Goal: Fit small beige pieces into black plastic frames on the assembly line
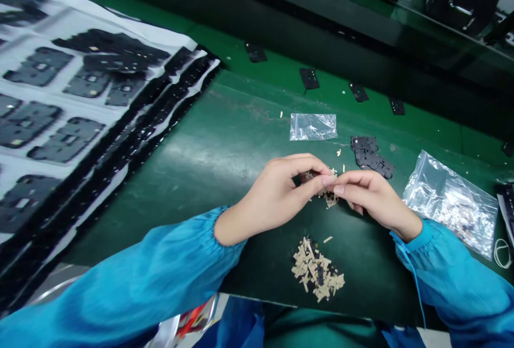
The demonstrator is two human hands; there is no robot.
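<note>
My left hand (281, 190) and my right hand (367, 195) meet over the green table (193, 150), thumbs and forefingers pinched together with their tips nearly touching. Whatever lies between the fingertips is too small to name. Just beneath and behind them is a small pile of beige and dark bits (330, 198), partly covered by my fingers. Closer to me, a larger pile of beige strips mixed with black pieces (317, 270) lies near the table's front edge.
Stacked trays of black plates (44, 64) stand at the left. Beyond my hands are a clear plastic bag (313, 126) and some black plates (369, 156). A bigger bag holding small pieces (453, 201) lies at right, with a white band (501, 253) beside it.
</note>
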